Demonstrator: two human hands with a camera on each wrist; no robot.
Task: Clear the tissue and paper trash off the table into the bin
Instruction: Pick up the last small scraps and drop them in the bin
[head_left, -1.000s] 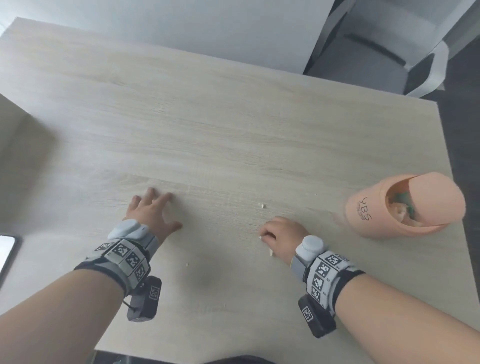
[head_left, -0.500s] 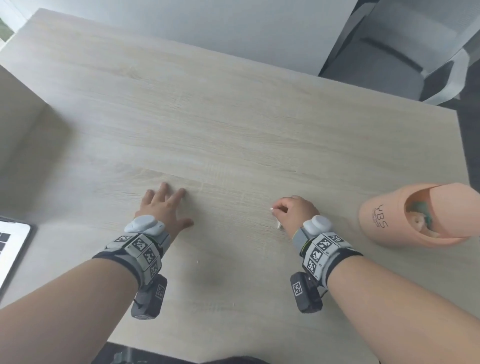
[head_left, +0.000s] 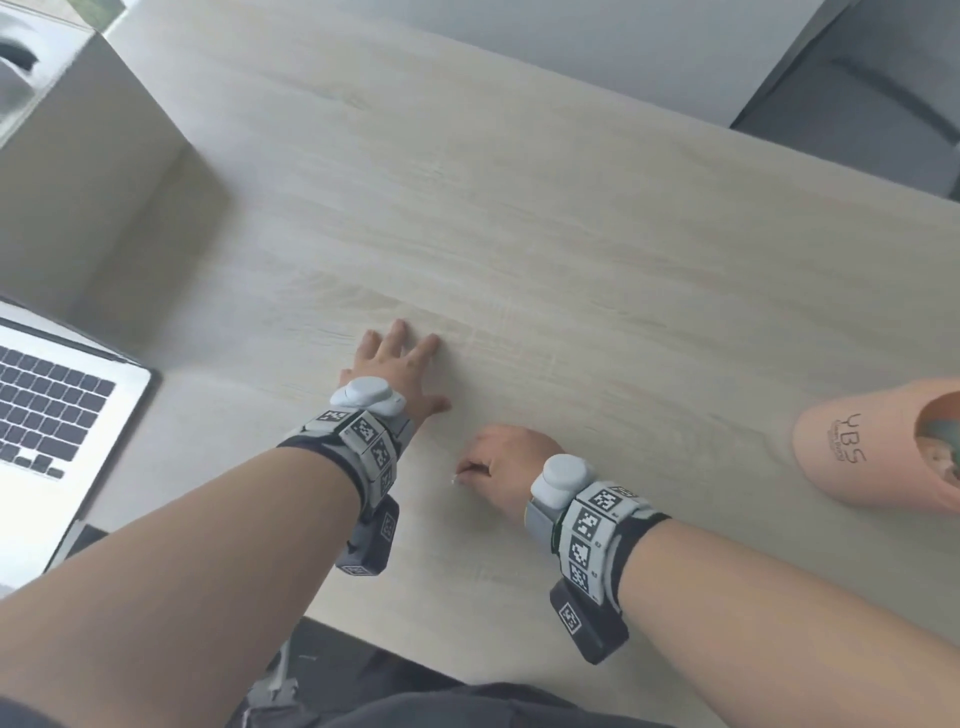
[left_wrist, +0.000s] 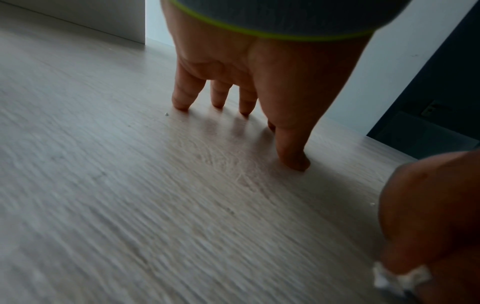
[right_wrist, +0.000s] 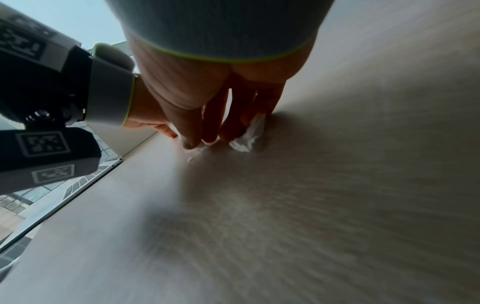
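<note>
My right hand (head_left: 470, 473) is curled low on the light wooden table (head_left: 571, 234), just right of my left thumb. Its fingers pinch small white tissue scraps (right_wrist: 248, 135), which also show in the left wrist view as a white tissue wad (left_wrist: 400, 277) under the fingertips. A tiny scrap (right_wrist: 191, 158) lies on the table beside my right thumb. My left hand (head_left: 410, 364) rests flat with its fingers spread and its fingertips (left_wrist: 182, 102) touching the wood, holding nothing. A peach desktop bin (head_left: 857, 457) stands at the right edge with trash visible in its opening.
An open laptop (head_left: 52, 405) sits at the left edge, with a pale box (head_left: 78, 156) behind it. A grey chair (head_left: 857, 104) stands beyond the far right corner. A tiny crumb (left_wrist: 166, 114) lies by my left little finger.
My right hand reached forward to a crumb, then slid left and back toward my left thumb, still pinching tissue scraps. The left hand stayed flat. The view swung left.
</note>
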